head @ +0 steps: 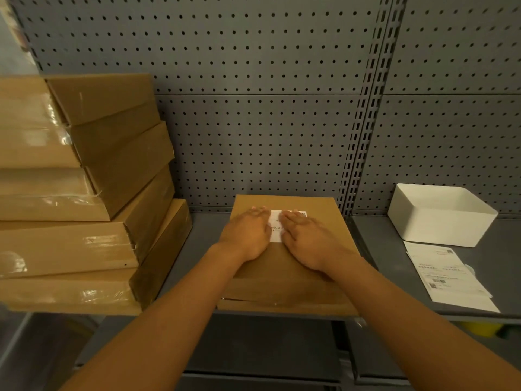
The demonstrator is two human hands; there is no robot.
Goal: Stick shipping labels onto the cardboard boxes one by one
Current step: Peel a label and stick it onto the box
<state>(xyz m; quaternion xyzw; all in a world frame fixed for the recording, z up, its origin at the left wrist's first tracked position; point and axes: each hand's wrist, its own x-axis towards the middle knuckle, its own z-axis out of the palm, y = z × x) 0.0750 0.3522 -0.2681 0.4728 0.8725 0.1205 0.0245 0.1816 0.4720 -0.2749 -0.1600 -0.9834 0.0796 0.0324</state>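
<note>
Both hands down flat on the job, side by side. Left hand spread palm-down, fingers pointing away toward the pegboard; right hand the same, angled slightly inward, nothing pinched in either. Pressed between and beneath them: a white shipping label, only a strip of it showing in the gap between the palms and a corner past the right fingertips. Label sitting on the far half of a flat cardboard box, which lies on the grey shelf dead ahead, long axis running away from the body. Smoothing step, by the look of it, with the label already stuck down. Off to the left, a leaning stack of boxes, just beside the one in hand and nearest the left hand, no labels visible on it from here. Off to the right, well apart, a pile of loose label sheets in front of a white tray, closest to the right hand. Next label probably a reach right; next box a reach left.
</note>
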